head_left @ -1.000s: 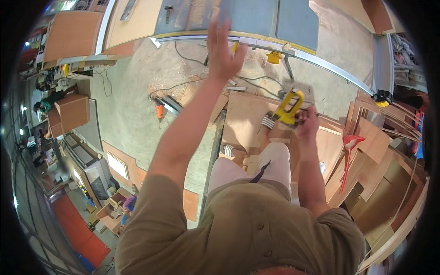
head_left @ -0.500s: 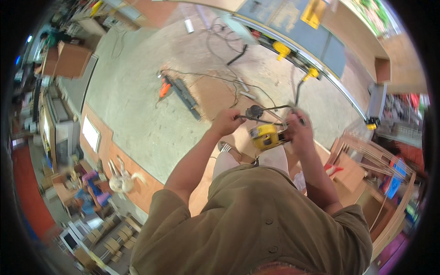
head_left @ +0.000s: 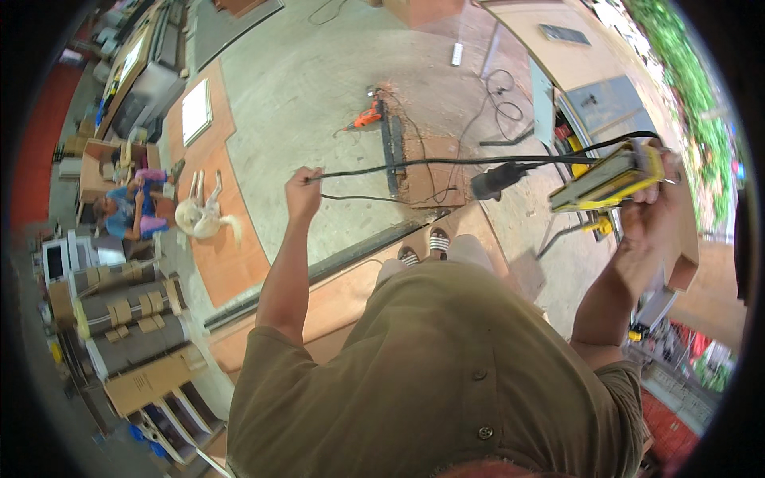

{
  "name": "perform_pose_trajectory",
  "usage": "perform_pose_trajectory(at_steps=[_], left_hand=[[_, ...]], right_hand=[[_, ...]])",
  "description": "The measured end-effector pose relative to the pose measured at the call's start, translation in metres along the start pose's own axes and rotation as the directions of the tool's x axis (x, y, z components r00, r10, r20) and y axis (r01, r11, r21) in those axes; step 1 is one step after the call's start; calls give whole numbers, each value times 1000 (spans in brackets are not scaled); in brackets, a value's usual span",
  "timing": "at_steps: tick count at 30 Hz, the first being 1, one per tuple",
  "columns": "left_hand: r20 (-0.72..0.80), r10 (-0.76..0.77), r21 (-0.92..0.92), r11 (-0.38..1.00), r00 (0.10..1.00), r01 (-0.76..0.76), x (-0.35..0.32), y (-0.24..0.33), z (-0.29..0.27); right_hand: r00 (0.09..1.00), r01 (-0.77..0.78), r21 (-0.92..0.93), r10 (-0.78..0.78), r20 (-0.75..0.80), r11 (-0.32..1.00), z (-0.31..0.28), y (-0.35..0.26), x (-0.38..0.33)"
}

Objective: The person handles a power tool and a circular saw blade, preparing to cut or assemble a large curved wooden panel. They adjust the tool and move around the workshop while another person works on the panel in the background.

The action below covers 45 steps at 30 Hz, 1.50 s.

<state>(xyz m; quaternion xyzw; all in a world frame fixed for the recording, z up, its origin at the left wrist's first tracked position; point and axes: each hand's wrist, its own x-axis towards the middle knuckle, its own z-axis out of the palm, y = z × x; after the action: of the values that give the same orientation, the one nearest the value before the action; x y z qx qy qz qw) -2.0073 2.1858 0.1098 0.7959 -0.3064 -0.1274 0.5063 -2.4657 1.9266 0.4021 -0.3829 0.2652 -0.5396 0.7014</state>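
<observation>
Out to the left, my left hand is closed around a black power cord. The cord stretches almost straight across to my right hand. That hand grips a yellow-and-black power tool with a long flat base; its exact kind is not clear. Some of the cord loops over the tool by the right fingers. A thick black plug-like piece hangs just below the taut cord, left of the tool.
An orange drill lies on the floor beside a dark bar and sawdust. At left, a pale dog lies on a wooden board, near a seated person. A bench saw stands at right; a dark rail crosses before my feet.
My hands have moved far apart, pulling the cord out long between them. The tool has risen to the right with my right hand. My view has turned toward the left.
</observation>
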Motion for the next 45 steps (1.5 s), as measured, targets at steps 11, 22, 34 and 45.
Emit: perform_pose_trajectory(at_steps=[11,22,34,45], left_hand=[[-556,-258,-455,890,790,-30,-2,37,-190],[-675,56,151,987,736,63,70,-1,-307],[-254,-264,-113,964,930,243,248,-208,-417],[175,-399,-161,890,900,426,476,-239,-357]], right_hand=[[925,42,-38,-24,379,998,49,-17,136],[946,8,30,-17,323,1000,70,56,275],[978,206,-104,-207,4,973,277,221,341],[938,-21,-112,58,342,993,454,379,493]])
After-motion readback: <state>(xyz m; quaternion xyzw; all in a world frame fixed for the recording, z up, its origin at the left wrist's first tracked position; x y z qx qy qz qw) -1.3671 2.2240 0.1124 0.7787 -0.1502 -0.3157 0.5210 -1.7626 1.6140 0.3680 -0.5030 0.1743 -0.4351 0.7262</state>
